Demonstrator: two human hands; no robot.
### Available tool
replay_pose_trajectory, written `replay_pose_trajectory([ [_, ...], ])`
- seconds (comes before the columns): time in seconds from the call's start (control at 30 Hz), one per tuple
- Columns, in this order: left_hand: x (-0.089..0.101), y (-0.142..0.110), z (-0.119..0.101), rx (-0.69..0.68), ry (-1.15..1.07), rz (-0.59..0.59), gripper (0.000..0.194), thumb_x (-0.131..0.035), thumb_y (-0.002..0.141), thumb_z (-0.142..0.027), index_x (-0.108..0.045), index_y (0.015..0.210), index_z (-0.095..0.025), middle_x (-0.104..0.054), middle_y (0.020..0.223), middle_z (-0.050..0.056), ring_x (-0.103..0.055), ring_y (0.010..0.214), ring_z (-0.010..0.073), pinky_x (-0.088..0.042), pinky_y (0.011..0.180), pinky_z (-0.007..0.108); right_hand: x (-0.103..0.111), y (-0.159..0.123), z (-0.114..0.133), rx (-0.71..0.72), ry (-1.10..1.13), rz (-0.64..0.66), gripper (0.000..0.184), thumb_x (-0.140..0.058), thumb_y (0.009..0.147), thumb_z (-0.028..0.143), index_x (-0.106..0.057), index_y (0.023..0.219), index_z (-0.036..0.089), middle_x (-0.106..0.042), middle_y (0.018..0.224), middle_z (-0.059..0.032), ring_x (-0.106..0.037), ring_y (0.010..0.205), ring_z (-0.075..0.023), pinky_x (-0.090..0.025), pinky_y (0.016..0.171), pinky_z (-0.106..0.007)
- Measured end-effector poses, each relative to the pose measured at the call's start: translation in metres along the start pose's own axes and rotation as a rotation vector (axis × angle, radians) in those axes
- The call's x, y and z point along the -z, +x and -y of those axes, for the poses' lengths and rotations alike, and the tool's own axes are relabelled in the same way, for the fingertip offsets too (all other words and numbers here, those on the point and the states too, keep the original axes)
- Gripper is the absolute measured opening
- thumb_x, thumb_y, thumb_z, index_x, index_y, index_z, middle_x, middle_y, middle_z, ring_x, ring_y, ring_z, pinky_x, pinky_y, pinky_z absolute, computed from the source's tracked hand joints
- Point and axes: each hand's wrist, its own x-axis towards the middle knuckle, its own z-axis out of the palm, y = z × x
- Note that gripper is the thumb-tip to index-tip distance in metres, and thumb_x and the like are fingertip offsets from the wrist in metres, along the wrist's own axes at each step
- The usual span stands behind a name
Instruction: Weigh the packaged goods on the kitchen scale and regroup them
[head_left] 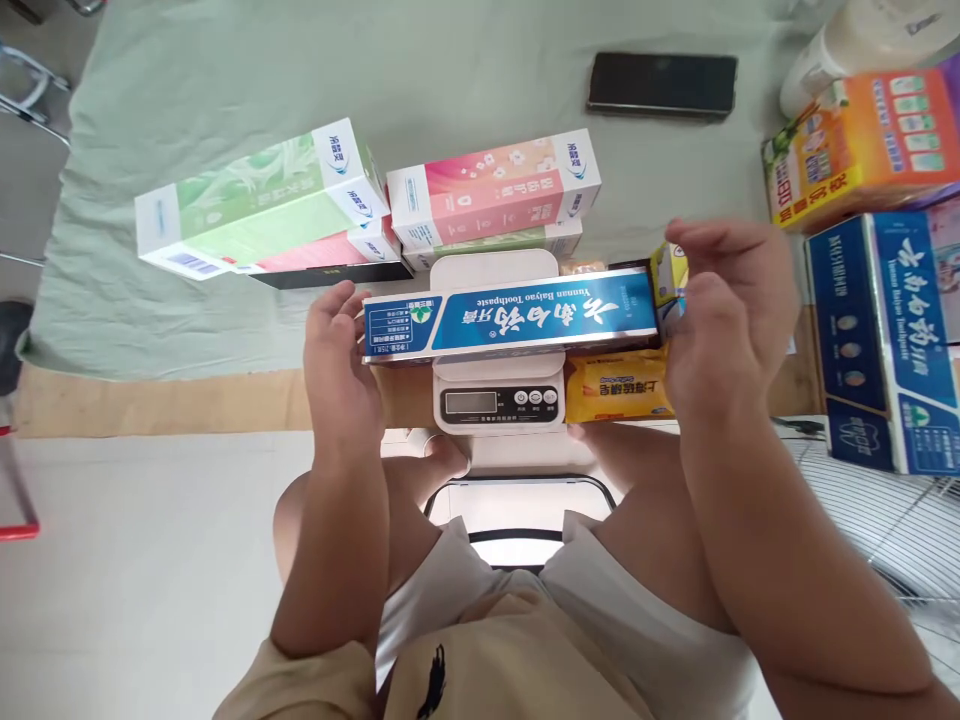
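Note:
A blue toothpaste box (517,318) lies crosswise over a small white kitchen scale (497,405), its ends reaching past the scale's platform. My left hand (343,365) is at the box's left end, fingers loosely bent and close against it; whether they touch is hard to tell. Off the right end, my right hand (724,310) is raised with fingers and thumb apart, holding nothing. A small yellow and blue packet (670,272) stands between that hand and the box. Just right of the scale lies a yellow soap packet (616,386). The scale's display shows no readable digits.
Behind the scale stand a green toothpaste box (262,195) and a pink one (495,185), with more boxes beneath. A black phone (661,85) lies farther back. At right are an orange carton (862,140), large blue toothpaste boxes (885,340) and a whitish bottle (862,45).

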Motion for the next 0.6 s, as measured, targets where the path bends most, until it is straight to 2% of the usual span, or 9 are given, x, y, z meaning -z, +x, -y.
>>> replay_pose_trajectory([
  [0.1, 0.002, 0.000, 0.001, -0.012, 0.007, 0.024, 0.046, -0.072, 0.080, -0.049, -0.065, 0.115, -0.020, -0.067, 0.109, 0.005, -0.058, 0.091, 0.0192, -0.048, 0.075, 0.031, 0.005, 0.000, -0.010, 0.026, 0.042, -0.012, 0.025, -0.053, 0.095, 0.040, -0.064, 0.116, 0.032, -0.069, 0.123, -0.0033, -0.068, 0.128, -0.0259, -0.050, 0.120, -0.056],
  [0.23, 0.001, -0.002, 0.000, -0.005, -0.016, 0.051, 0.039, -0.074, 0.080, -0.048, -0.067, 0.108, -0.022, -0.066, 0.097, 0.003, -0.055, 0.080, 0.0174, -0.047, 0.065, 0.030, 0.007, -0.001, -0.008, 0.029, 0.019, 0.018, 0.027, -0.056, 0.094, 0.038, -0.063, 0.118, 0.028, -0.069, 0.123, -0.0064, -0.068, 0.125, -0.0261, -0.053, 0.117, -0.054],
  [0.3, 0.001, -0.002, 0.000, 0.004, -0.022, 0.061, 0.034, -0.075, 0.079, -0.046, -0.067, 0.103, -0.023, -0.064, 0.089, 0.001, -0.053, 0.075, 0.0167, -0.049, 0.066, 0.031, 0.006, -0.002, 0.001, 0.049, -0.049, 0.088, 0.029, -0.057, 0.094, 0.037, -0.062, 0.121, 0.027, -0.069, 0.125, -0.0081, -0.068, 0.126, -0.0268, -0.054, 0.115, -0.054],
  [0.47, 0.004, 0.001, 0.000, 0.010, 0.104, 0.051, 0.022, -0.079, 0.075, -0.032, -0.069, 0.092, -0.022, -0.064, 0.078, -0.002, -0.055, 0.073, 0.0159, -0.050, 0.068, 0.030, 0.003, -0.006, 0.018, 0.156, -0.310, 0.368, 0.038, -0.066, 0.088, 0.034, -0.065, 0.125, 0.025, -0.067, 0.136, -0.0131, -0.064, 0.131, -0.0313, -0.054, 0.112, -0.054],
  [0.6, 0.000, 0.004, -0.004, -0.083, 0.078, 0.026, 0.027, -0.084, 0.069, -0.032, -0.074, 0.090, -0.020, -0.067, 0.075, -0.001, -0.059, 0.070, 0.0164, -0.051, 0.065, 0.032, 0.003, -0.008, 0.020, 0.230, -0.458, 0.418, 0.043, -0.068, 0.089, 0.032, -0.067, 0.131, 0.025, -0.066, 0.143, -0.0134, -0.061, 0.133, -0.0335, -0.052, 0.113, -0.055],
])
